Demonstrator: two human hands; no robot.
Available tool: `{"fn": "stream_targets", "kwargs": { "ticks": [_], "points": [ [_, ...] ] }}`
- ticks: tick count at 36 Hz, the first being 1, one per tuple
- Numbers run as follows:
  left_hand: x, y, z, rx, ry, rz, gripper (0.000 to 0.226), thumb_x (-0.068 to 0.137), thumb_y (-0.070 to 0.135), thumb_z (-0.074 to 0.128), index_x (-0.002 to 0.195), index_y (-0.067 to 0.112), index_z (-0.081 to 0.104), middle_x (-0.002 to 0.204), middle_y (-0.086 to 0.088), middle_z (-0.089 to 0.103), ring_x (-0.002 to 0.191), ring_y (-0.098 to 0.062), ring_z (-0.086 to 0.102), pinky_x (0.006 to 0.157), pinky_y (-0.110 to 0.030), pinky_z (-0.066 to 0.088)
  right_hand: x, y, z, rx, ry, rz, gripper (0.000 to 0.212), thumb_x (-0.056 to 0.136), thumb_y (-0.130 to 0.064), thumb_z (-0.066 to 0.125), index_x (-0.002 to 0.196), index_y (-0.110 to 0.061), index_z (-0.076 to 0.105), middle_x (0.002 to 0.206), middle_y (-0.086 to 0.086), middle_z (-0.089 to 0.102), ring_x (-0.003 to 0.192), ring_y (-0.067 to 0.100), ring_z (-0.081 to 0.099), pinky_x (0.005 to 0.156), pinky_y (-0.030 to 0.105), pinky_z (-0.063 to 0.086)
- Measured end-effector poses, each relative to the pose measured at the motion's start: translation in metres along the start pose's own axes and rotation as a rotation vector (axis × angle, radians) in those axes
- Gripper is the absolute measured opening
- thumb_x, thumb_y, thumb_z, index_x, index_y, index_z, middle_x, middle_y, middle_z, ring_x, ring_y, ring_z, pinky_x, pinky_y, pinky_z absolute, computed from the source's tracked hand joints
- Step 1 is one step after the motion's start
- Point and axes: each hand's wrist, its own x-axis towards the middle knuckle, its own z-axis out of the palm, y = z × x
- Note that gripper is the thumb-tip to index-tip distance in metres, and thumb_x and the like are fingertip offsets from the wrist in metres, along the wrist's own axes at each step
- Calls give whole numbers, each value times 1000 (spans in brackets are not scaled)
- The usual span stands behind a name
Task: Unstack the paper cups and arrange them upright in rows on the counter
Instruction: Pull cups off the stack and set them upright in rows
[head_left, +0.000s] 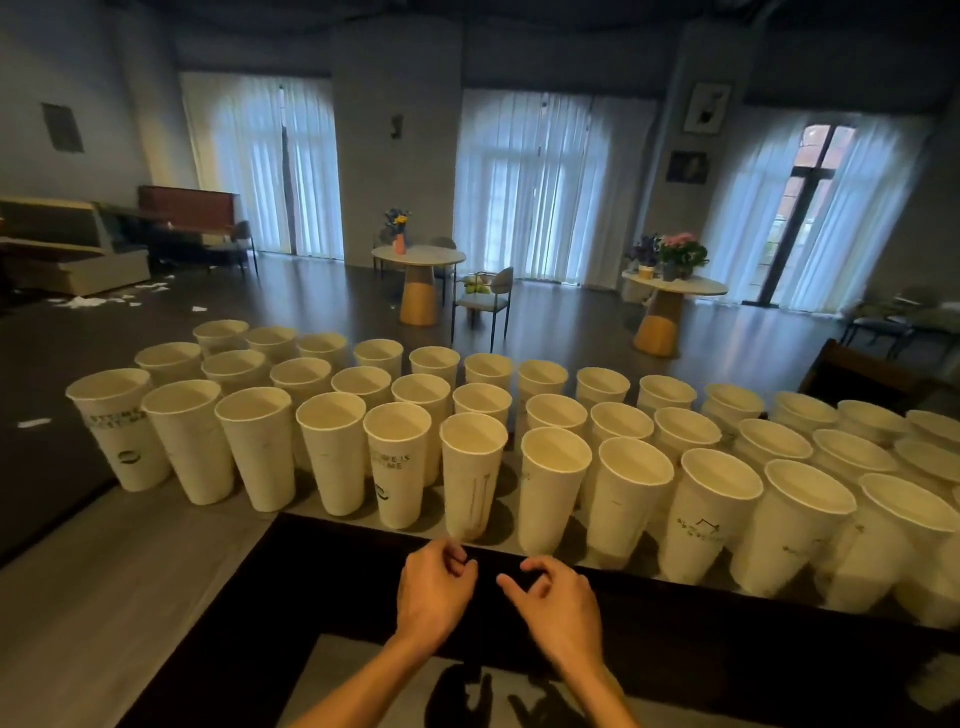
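My empty hands, left and right, hover loosely curled just before the cups crowding the surface; one careless nudge could topple the rows.

white cups w/ dark print, grey counter
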Motion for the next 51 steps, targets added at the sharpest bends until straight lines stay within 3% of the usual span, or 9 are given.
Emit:
{"fn": "stream_targets", "kwargs": {
  "ticks": [7,14,17,19,22,24,30,39,51],
  "points": [
    [30,-51,-68,-28,105,-142,32,81,31,82,101,30,57,75,8,65,70,-3,64,75,-28,60,4,-55,57,49,69,82,87,75,-60,74,146,-22,40,74,-12,69,75,-1,65,81,24,55],
    [63,-69,-96,18,-36,-99,74,78,43,84,139,21,48,77,5,66,72,-4,65,69,-19,52,18,-72,91,56,174,238,105,66,-71,71,149,-22,29,95,-3,74,91,10,71,86,34,57],
    [78,-67,-98,61,-41,-45,85,74,51,84,143,20,45,81,7,68,77,-4,66,79,-28,59,17,-86,87,94,172,257,93,69,-65,74,141,-19,37,85,-3,73,57,6,71,56,25,58],
    [82,-65,-98,105,-42,-3,91,72,57,83,144,19,44,97,6,71,94,-10,69,88,-35,59,15,-93,83,103,143,265,81,74,-56,77,136,-19,40,76,-2,72,45,6,67,47,23,55],
    [83,-62,-99,146,-56,5,92,70,61,82,143,19,46,129,-1,67,121,-21,64,98,-40,56,11,-94,82,108,100,287,72,75,-51,79,129,-19,43,65,0,71,45,11,67,52,32,60],
    [84,-59,-102,161,-78,33,85,70,59,83,138,21,49,135,1,65,125,-21,62,97,-39,56,11,-95,83,139,89,284,69,73,-48,81,125,-19,46,65,0,71,46,12,68,52,36,61],
    [93,-53,-102,160,-102,21,77,62,59,85,126,24,58,126,2,69,119,-20,65,93,-40,58,22,-95,82,162,23,264,79,73,-40,83,137,-23,41,77,-1,71,50,14,70,52,38,61],
    [100,-51,-102,74,-127,13,81,56,65,85,123,26,61,125,3,70,119,-19,65,95,-39,57,29,-97,75,116,-27,264,76,76,-44,79,138,-23,40,66,4,72,50,16,70,52,36,61],
    [102,-49,-101,111,-208,-12,76,59,54,89,124,26,62,127,3,69,119,-17,64,97,-37,56,25,-100,65,53,-25,262,53,79,-45,76,120,-20,52,69,-3,70,53,7,69,58,26,57]
  ]
}}
